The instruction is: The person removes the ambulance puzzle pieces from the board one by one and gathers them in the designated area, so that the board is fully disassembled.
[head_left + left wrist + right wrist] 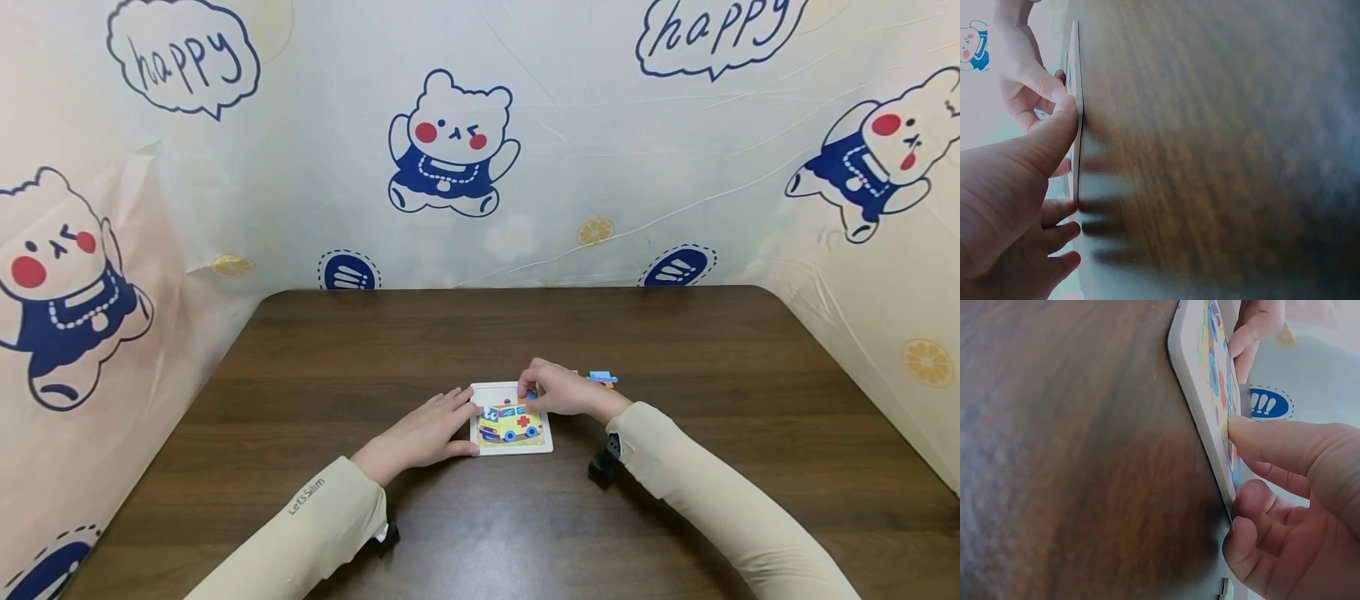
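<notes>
A small white-framed jigsaw puzzle board (512, 451) lies flat on the table, its picture a yellow ambulance (510, 422) with a red cross and blue wheels. The upper strip of the tray shows bare white. On its left side rests my left hand (429, 429), thumb at the near corner and fingers extended along the edge. Over the board's far right part, my right hand (558, 390) pinches a puzzle piece with orange and blue on it (522, 394), mostly hidden by the fingers. In the right wrist view the thumb (1266, 437) meets the picture surface.
Loose puzzle pieces (601, 377), blue and orange, lie just beyond the right wrist, partly covered by it. The brown wooden table (375, 342) reaches back to a pale curtain (300, 167) printed with bears. A black wrist camera (603, 468) hangs under the right sleeve.
</notes>
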`<move>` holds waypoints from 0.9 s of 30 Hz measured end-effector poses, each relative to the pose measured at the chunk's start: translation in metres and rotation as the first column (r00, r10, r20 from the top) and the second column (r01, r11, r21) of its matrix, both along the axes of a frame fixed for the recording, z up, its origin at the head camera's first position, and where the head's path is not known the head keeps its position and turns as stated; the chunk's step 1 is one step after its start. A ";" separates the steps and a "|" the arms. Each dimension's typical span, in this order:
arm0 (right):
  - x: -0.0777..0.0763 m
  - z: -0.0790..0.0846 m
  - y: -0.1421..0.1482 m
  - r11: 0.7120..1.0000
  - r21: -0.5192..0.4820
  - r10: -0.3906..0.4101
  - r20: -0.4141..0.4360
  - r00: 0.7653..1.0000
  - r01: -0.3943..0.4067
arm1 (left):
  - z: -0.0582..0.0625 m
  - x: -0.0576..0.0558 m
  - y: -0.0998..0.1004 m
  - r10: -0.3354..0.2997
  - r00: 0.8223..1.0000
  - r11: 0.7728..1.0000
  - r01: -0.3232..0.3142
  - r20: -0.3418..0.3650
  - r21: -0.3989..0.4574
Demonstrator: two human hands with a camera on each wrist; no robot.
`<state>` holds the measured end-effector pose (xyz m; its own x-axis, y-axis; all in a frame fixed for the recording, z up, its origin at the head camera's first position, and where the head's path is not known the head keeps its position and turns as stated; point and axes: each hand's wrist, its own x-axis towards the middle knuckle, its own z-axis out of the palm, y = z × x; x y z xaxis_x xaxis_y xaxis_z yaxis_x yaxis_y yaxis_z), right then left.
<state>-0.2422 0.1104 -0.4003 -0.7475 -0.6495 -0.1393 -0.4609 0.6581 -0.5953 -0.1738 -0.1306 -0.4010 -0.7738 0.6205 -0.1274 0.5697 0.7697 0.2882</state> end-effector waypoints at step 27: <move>0.003 0.003 0.004 0.997 -0.060 -0.054 -0.050 0.997 0.051 | -0.001 0.003 0.000 0.001 1.000 1.000 -0.001 -0.013 0.011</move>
<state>-0.2394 0.1141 -0.3975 -0.7860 -0.6151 -0.0621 -0.4579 0.6467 -0.6100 -0.1710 -0.1306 -0.4018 -0.7759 0.6211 -0.1107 0.5727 0.7670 0.2892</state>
